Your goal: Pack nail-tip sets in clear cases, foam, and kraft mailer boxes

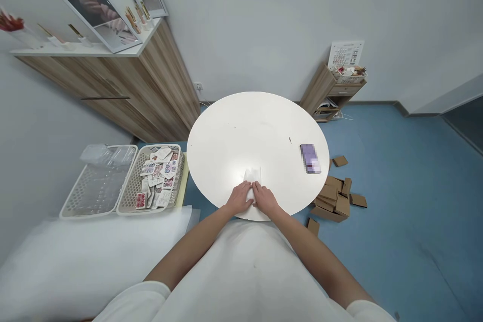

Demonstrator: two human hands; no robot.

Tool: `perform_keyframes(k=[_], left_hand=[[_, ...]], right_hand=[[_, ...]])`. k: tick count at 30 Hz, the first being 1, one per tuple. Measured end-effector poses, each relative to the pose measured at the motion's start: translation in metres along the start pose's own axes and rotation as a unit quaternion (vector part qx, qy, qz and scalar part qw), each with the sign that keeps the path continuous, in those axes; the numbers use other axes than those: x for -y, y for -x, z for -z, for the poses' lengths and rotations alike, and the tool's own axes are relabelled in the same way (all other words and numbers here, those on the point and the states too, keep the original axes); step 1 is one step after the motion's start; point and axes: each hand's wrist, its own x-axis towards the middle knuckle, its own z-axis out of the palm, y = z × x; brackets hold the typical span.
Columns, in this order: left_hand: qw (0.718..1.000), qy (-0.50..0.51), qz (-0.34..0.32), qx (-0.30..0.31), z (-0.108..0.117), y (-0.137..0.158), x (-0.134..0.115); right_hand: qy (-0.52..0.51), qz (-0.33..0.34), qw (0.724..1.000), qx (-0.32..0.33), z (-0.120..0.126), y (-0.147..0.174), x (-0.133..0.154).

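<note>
White against white, holding a thin packet (pixel 252 174) near 1 edge of the bench (pixel 241 123), probably for support. Pinching with nearly closed fingers (pixel 258 190) of left hand (pixel 239 197) and right hand (pixel 265 198).

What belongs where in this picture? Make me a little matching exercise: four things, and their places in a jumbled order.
Things:
1. thin white piece
2. purple item
3. brown cardboard boxes
4. framed pictures

Places:
A. on the blue floor
B. on the wood-grain cabinet
C. touched by the left hand and the right hand
D. near the right edge of the white table, apart from both hands

Pairs: 1-C, 2-D, 3-A, 4-B
</note>
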Motion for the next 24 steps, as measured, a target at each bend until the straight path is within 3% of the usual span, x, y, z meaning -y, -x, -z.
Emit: perform_keyframes(k=[5,13,19,24], left_hand=[[0.998,0.065,0.008,-0.018,0.004,-0.002,-0.002],[0.987,0.139,0.041,0.066,0.013,0.018,-0.004],[0.987,0.152,0.057,-0.006,0.006,0.017,0.002],[0.973,0.176,0.140,-0.057,-0.007,0.006,0.007]], right_hand=[[0.033,-0.006,0.999,0.026,0.001,0.003,0.008],[-0.070,0.049,0.992,0.090,0.016,0.017,-0.003],[-0.158,0.026,0.973,0.168,0.038,-0.016,-0.025],[-0.164,0.006,0.976,0.140,0.039,-0.031,-0.031]])
